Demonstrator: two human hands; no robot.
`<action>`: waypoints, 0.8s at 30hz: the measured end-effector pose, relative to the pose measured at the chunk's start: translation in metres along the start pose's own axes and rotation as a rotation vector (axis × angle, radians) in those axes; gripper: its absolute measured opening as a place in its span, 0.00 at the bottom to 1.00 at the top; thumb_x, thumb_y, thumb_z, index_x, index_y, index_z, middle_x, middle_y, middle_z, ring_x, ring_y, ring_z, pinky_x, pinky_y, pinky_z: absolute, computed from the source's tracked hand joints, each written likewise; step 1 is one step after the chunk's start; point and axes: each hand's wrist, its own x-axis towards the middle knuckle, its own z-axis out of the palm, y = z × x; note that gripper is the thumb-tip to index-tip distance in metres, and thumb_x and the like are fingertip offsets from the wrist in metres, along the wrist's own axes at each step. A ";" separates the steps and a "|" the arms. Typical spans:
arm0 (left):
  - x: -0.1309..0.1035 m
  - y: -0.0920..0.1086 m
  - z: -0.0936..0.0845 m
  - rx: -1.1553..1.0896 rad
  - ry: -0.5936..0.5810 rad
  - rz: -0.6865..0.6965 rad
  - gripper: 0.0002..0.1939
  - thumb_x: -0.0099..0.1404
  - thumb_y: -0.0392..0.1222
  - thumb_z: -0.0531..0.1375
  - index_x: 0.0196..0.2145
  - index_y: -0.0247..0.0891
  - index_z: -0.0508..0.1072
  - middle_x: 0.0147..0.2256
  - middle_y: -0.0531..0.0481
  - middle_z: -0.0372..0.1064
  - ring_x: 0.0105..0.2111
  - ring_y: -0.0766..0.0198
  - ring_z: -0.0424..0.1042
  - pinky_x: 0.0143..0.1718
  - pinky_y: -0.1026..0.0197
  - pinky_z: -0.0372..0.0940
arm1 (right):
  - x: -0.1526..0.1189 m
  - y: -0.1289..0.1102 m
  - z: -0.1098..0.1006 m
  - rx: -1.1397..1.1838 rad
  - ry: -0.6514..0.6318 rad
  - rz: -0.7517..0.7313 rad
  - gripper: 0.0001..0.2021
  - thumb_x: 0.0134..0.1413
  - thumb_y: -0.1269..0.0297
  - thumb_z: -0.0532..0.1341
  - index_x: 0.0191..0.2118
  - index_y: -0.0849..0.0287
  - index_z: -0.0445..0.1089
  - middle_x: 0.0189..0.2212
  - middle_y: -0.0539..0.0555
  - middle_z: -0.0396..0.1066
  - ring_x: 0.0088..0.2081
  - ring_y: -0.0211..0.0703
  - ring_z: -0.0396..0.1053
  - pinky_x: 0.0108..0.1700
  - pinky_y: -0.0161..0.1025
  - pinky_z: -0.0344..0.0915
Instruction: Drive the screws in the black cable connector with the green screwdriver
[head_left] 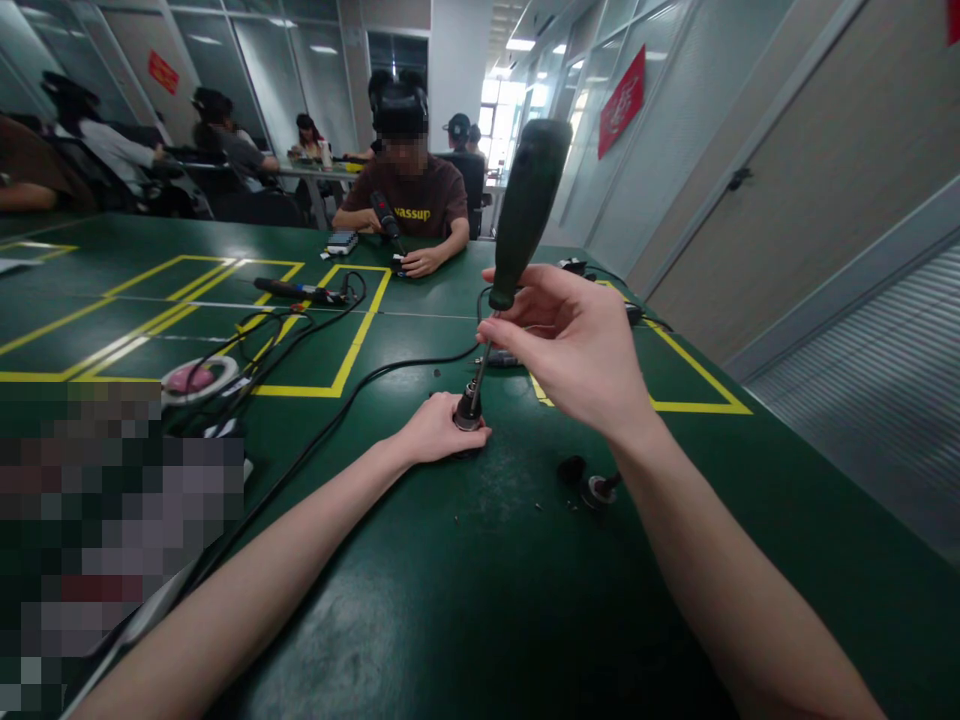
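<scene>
the screwdriver [531, 205] stands over the small dark part [469, 408], slightly tilted, its shaft reaching down to the part's top. your right hand [581, 345] pinches it where handle meets shaft, fingers nearly closed. your left hand [442, 428] has its fingers closed around the part on the worktop [390, 560]. right of the part and nearer you lies a ringed piece [598, 491]; beyond the part, a person [409, 190] holds a black tool [386, 215].
</scene>
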 end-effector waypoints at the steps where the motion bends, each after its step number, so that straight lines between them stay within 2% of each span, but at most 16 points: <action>1: 0.000 0.000 0.000 0.005 0.003 0.005 0.10 0.58 0.45 0.65 0.27 0.35 0.78 0.24 0.53 0.71 0.26 0.65 0.69 0.30 0.64 0.62 | 0.000 -0.001 0.000 0.007 -0.009 0.005 0.16 0.54 0.70 0.72 0.50 0.60 0.79 0.31 0.50 0.79 0.34 0.43 0.80 0.38 0.42 0.79; 7: -0.001 0.000 0.001 0.025 0.010 -0.023 0.11 0.59 0.47 0.65 0.27 0.36 0.79 0.23 0.53 0.71 0.26 0.65 0.69 0.31 0.62 0.62 | 0.000 -0.002 -0.003 0.075 -0.085 0.027 0.15 0.57 0.71 0.69 0.50 0.61 0.80 0.33 0.51 0.81 0.37 0.44 0.81 0.42 0.43 0.79; 15: -0.001 0.002 0.000 0.040 0.009 -0.030 0.13 0.60 0.49 0.68 0.30 0.36 0.81 0.25 0.52 0.74 0.27 0.64 0.71 0.32 0.62 0.64 | 0.001 -0.003 -0.004 0.132 -0.239 0.039 0.22 0.65 0.70 0.62 0.63 0.62 0.72 0.36 0.52 0.79 0.41 0.43 0.80 0.52 0.46 0.80; 21: -0.002 0.002 -0.003 0.048 -0.003 -0.047 0.16 0.60 0.54 0.69 0.32 0.36 0.83 0.29 0.49 0.78 0.31 0.59 0.75 0.35 0.60 0.66 | 0.002 0.006 0.001 0.178 -0.235 0.040 0.22 0.66 0.67 0.61 0.63 0.60 0.69 0.40 0.53 0.79 0.45 0.43 0.81 0.54 0.46 0.79; 24: -0.003 -0.001 -0.007 0.002 0.022 0.043 0.21 0.59 0.58 0.69 0.38 0.36 0.83 0.37 0.44 0.82 0.38 0.55 0.78 0.43 0.57 0.70 | 0.002 0.008 0.003 0.176 -0.234 0.026 0.20 0.67 0.67 0.60 0.63 0.59 0.68 0.40 0.53 0.79 0.44 0.42 0.81 0.53 0.44 0.80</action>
